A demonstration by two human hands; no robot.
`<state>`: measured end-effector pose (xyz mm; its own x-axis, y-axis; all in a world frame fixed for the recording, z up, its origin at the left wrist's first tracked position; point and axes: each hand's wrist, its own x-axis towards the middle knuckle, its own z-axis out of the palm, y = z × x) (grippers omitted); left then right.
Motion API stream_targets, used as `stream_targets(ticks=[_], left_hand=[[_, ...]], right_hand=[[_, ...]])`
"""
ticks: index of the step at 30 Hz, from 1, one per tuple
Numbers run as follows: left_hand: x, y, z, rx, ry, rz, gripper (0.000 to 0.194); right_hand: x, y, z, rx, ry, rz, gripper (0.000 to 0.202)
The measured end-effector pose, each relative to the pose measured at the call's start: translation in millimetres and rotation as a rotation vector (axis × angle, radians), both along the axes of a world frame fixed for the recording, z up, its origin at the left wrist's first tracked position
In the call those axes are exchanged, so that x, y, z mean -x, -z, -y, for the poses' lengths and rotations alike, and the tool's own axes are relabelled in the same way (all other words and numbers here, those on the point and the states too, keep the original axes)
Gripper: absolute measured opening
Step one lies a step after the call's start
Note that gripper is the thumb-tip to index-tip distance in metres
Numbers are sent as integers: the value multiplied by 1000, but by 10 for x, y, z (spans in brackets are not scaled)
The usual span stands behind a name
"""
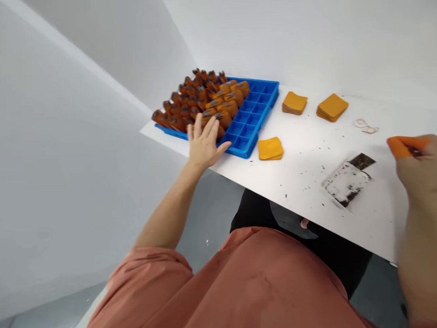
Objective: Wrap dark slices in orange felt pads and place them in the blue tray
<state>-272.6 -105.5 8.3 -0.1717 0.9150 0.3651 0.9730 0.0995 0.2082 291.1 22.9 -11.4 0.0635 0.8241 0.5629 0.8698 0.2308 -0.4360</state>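
My left hand has its fingers spread over the near edge of a blue compartment tray, its fingertips at the closest yellow-orange pieces. Rows of rolled orange pieces with dark tops fill the tray's left part, with yellow-orange ones beside them. At the far right, my right hand is closed around an orange piece that is folded or bent. Some dark matter shows between its fingers, blurred by motion.
Three stacks of yellow-orange squares lie right of the tray. A clear, dirt-smeared container with a dark flat piece is nearer the right hand. Rubber bands and dark crumbs dot the white table. Walls stand left and behind.
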Motion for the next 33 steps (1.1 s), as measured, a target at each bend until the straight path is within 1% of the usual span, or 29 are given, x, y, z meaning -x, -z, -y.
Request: stream_targets(ticks=[2,3,5,7,9,12,15,18,20,22,25,28,31,33], left_hand=[[-43,34,26,-26,3,48,100],[-58,42,37,-61,15,72,98],[-98,45,48,-157,78,114,92],[-190,43,49,-253,188,134,84],[-349,47,51,-311,296,123,72],[-642,85,63,-337,406,84,54],[-846,172,84,-360,477,137,46],[-904,280,113,-335,477,251,45],[-893,338,138,-317,470,313,43],[-867,370,168,-324,474,347,41],[-825,376,223,-334,478,351,37],[-796,368,281,-356,481,333,34],[-804,358,322,-380,460,295,28],[-834,338,323,-370,430,283,25]], right_hand=[[47,-136,82,61,-56,-127,20],[67,-201,119,102,-92,-128,18],[97,-309,183,209,-165,-44,16],[119,-373,235,294,-196,91,17],[142,-394,280,321,-196,232,19],[204,-374,327,305,-178,379,28],[308,-347,344,344,-120,480,33],[404,-341,341,422,-60,551,27],[432,-349,336,455,-43,548,23],[430,-367,333,460,-45,518,24],[404,-403,333,457,-50,494,25],[388,-439,340,472,-20,450,22],[375,-479,359,440,-19,336,18],[356,-523,386,425,-29,205,14]])
